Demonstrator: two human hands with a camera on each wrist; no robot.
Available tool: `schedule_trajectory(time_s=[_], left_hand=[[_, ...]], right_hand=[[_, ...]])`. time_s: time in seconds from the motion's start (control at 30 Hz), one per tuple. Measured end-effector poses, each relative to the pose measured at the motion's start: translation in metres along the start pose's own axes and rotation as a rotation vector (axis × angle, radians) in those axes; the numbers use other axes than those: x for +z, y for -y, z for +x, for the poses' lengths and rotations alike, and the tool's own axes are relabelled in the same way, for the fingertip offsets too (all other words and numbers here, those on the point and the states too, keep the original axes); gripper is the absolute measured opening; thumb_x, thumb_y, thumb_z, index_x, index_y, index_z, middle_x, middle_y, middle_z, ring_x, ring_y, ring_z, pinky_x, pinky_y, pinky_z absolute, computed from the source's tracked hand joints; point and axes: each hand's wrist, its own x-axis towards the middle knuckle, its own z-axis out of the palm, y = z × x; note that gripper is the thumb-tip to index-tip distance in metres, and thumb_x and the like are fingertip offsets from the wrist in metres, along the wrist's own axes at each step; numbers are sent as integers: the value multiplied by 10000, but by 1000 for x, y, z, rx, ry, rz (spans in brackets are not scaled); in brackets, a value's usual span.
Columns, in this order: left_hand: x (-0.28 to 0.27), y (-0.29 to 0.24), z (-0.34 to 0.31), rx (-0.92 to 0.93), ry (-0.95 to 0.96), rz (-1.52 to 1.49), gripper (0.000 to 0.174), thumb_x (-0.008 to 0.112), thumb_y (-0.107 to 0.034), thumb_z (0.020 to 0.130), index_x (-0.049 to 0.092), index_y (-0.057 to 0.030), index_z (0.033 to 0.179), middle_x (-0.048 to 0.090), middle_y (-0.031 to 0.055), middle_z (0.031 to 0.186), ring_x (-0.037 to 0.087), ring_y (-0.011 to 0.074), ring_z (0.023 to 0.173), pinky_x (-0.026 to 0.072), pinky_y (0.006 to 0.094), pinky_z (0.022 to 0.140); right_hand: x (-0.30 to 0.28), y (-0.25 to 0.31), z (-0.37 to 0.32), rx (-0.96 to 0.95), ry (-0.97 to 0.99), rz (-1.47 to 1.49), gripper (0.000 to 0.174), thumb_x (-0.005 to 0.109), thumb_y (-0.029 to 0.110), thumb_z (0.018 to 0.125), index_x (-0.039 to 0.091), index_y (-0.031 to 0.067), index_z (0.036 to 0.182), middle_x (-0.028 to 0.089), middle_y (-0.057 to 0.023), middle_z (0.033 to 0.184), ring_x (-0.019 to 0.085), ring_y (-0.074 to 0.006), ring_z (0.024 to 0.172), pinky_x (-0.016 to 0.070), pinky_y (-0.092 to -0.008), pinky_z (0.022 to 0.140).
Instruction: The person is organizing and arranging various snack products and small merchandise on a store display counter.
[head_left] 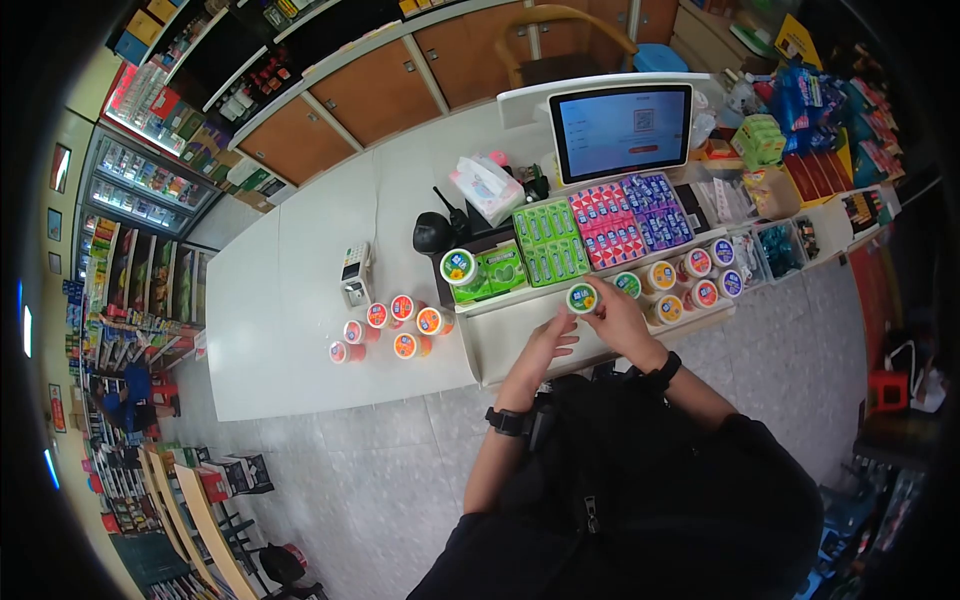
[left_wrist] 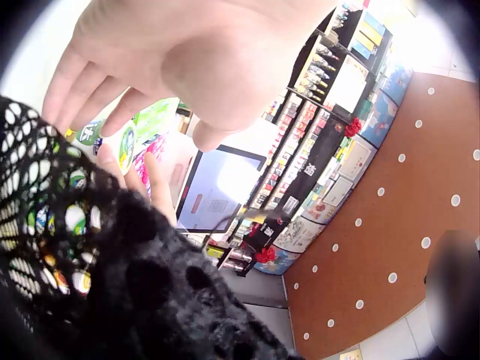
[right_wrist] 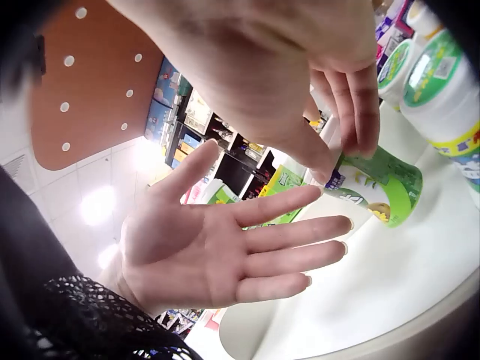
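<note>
A green-lidded tub is gripped by my right hand above the counter's lower front shelf. The right wrist view shows the fingers and thumb of my right hand around this green and white tub, which is tilted. Beside it, my left hand is spread with straight fingers; in the right wrist view my left hand has its palm showing and holds nothing. In the left wrist view, my left hand partly covers the tub.
Several tubs with coloured lids stand in rows right of my hands. Behind are packets of green gum and a screen. Another green-lidded tub sits left of these, with orange-lidded tubs and a card terminal farther left.
</note>
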Motion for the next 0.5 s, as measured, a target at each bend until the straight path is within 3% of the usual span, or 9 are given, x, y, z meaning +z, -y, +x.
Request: schedule_trajectory(time_s=[0.13,0.2,0.23,0.3,0.4,0.5], left_hand=[[2,-1,5,-18,38,13,831,410,-682,940,478,19,1381,534,190,1350,576,262,1171,464,366,963],[3,0,8,-23,34,15,827,414,-680,940,475,14,1386,537,190,1347,578,260,1167,463,366,962],[2,1,8,-17,28,14,814,423,-671,942,478,9,1386,546,187,1338,583,258,1156,467,360,952],[0,-1,5,-6,15,6,802,431,-661,944,481,5,1387,555,184,1328,589,255,1146,472,355,942],[-12,-8,-7,55,-100,-3,717,465,-602,961,542,13,1320,622,171,1227,617,244,1096,486,341,905],[-35,-10,-17,158,-376,-125,518,517,-463,982,632,23,1120,685,136,995,677,227,889,518,326,785]], right_hand=[[6,-15,0,16,-9,1,590,732,55,771,508,30,1317,618,-203,1143,654,-347,912,527,-423,790],[8,-19,0,-116,-104,-100,568,743,45,761,528,7,1285,633,-198,1058,677,-294,766,536,-391,717],[5,-16,-1,-117,-102,-103,568,743,45,761,528,7,1285,633,-198,1058,677,-294,766,536,-391,717],[-5,-4,-3,68,47,-93,552,718,38,762,529,8,1280,598,-236,1187,579,-419,1084,486,-460,906],[-14,5,-3,91,90,-126,545,730,46,749,548,1,1260,599,-240,1187,577,-415,1096,486,-458,911],[-20,20,2,36,71,-226,559,749,64,737,556,-3,1257,609,-232,1165,621,-388,1004,497,-444,881]])
